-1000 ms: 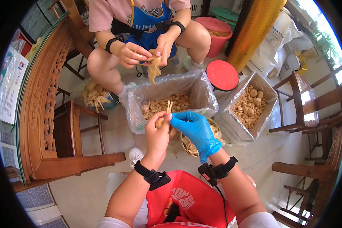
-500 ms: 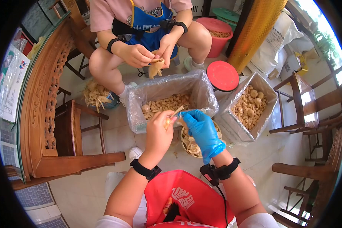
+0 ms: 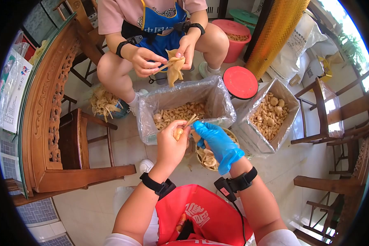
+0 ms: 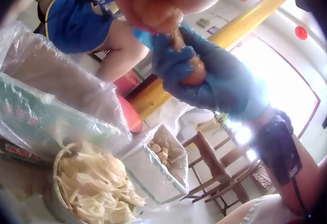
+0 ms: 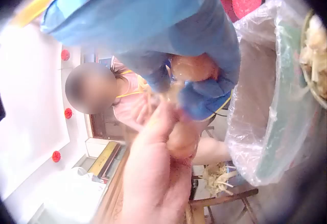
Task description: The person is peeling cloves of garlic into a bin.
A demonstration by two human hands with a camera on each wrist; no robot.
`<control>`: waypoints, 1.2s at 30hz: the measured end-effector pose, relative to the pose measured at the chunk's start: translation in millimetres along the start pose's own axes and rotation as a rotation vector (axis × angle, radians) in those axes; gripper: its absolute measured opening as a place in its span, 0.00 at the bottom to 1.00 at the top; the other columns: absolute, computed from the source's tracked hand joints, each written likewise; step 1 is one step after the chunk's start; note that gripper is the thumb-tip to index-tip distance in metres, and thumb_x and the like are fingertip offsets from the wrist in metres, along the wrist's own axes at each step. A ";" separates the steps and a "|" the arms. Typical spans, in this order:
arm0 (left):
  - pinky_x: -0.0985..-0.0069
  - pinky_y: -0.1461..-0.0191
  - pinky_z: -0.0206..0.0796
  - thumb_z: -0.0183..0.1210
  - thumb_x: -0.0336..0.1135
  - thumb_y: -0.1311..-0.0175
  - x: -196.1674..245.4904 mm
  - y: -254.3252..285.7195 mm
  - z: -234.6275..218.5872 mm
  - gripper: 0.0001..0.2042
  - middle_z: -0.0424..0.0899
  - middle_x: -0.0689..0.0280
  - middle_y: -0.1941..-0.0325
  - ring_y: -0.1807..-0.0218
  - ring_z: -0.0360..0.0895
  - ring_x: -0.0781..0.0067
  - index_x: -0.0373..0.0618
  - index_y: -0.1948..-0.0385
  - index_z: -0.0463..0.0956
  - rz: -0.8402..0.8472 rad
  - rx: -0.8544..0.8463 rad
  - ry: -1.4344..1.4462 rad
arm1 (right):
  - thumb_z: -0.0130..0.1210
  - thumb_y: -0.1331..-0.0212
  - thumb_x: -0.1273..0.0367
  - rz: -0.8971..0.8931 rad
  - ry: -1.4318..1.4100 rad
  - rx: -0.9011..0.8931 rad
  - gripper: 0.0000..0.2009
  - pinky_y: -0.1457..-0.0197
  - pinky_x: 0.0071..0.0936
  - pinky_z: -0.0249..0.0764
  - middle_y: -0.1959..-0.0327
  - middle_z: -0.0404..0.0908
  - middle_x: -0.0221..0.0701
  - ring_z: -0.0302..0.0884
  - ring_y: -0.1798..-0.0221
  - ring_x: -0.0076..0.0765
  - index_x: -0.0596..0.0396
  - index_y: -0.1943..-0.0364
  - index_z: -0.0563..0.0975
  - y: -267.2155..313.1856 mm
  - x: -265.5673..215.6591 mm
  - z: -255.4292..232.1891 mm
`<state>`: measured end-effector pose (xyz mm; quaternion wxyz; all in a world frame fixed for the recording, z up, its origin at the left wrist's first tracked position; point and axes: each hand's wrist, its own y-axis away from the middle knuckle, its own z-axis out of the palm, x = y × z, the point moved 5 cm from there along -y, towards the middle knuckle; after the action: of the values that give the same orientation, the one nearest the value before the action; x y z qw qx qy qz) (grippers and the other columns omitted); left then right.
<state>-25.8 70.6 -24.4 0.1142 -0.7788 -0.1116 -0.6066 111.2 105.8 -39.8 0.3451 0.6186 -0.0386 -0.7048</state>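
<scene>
My bare left hand (image 3: pixel 170 143) holds a tan, garlic-like bulb (image 3: pixel 178 133) in its curled fingers. Thin pale stalks (image 3: pixel 192 119) stick up at its thumb tip. Close beside it, my right hand (image 3: pixel 220 144), in a blue glove, curls around a second glossy tan bulb (image 4: pixel 194 72). That bulb's narrow neck points toward my left fingertips in the left wrist view. Both sets of fingertips meet in the right wrist view, where the left hand's bulb (image 5: pixel 182 140) shows below the gloved one. Under the gloved hand stands a round bowl (image 3: pixel 199 158) of pale, papery skins (image 4: pixel 94 180).
Ahead is a plastic-lined box (image 3: pixel 147 104) of tan pieces; another lined box (image 3: pixel 250 133) stands to the right. Across from me a seated person peels a tan piece (image 3: pixel 175 69). Wooden furniture (image 3: pixel 86 176) flanks the left, chairs (image 3: pixel 326 108) the right. A red lid (image 3: pixel 240 81) lies behind.
My gloved hand has shifted slightly right and turned, showing the bulb in it. The stalks at my left thumb now lean right. The other person's piece has opened out between their hands.
</scene>
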 end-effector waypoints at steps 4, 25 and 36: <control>0.82 0.70 0.68 0.59 0.29 0.39 7.9 -5.1 -8.7 0.07 0.81 0.66 0.72 0.74 0.75 0.82 0.35 0.64 0.76 0.107 0.075 -0.128 | 0.50 0.36 0.54 0.039 -0.013 -0.077 0.17 0.69 0.16 0.60 0.73 0.72 0.21 0.62 0.73 0.18 0.52 0.61 0.79 8.5 -7.6 9.4; 0.79 0.65 0.70 0.58 0.34 0.38 -10.9 -8.3 -15.2 0.11 0.78 0.66 0.66 0.67 0.76 0.76 0.41 0.58 0.72 -0.375 0.034 0.657 | 0.54 0.38 0.59 -0.089 -0.124 0.266 0.20 0.54 0.25 0.69 0.48 0.75 0.29 0.72 0.59 0.25 0.58 0.49 0.74 -9.5 -12.4 -22.3; 0.83 0.70 0.65 0.59 0.40 0.38 -3.3 7.9 25.7 0.17 0.75 0.71 0.74 0.76 0.71 0.82 0.38 0.52 0.74 -0.344 -0.290 0.393 | 0.48 0.35 0.66 -0.328 -0.523 -0.049 0.20 0.35 0.31 0.61 0.39 0.69 0.34 0.62 0.35 0.33 0.56 0.40 0.67 -8.7 -17.4 -1.8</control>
<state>-0.5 71.0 -34.0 -0.0833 -0.6244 -0.1302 -0.7657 109.0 122.4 -29.7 0.2201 0.4057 -0.0086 -0.8871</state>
